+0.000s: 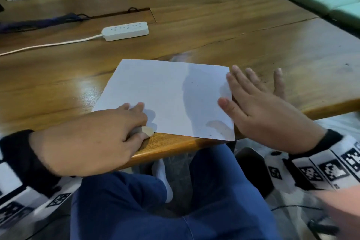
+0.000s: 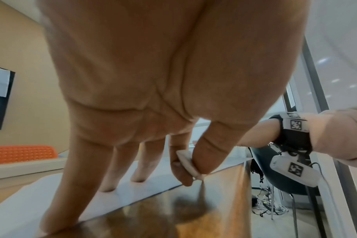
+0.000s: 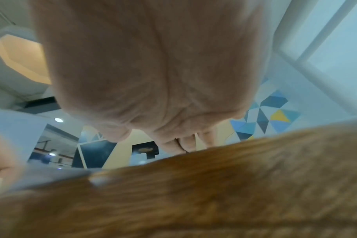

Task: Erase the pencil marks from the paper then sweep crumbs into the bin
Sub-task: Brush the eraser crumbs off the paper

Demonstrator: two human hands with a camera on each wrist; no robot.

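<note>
A white sheet of paper (image 1: 165,97) lies on the wooden table (image 1: 214,31) near its front edge. My left hand (image 1: 93,140) rests on the paper's near left corner, its outer fingers straight and pressing the sheet (image 2: 120,190). Its thumb and forefinger pinch a small pale eraser (image 1: 147,131) (image 2: 189,163) at the sheet's front edge. My right hand (image 1: 261,103) is flat with fingers spread, at the paper's right edge over the bare wood. Small dark crumbs (image 1: 261,80) speckle the table near its fingertips. No bin is in view.
A white power strip (image 1: 125,31) with its cord lies at the back left. A cable slot (image 1: 120,13) cuts the table behind it. The table's front edge (image 1: 175,148) runs just below the paper, above my blue-trousered legs. A dark chair (image 2: 279,177) stands to the right.
</note>
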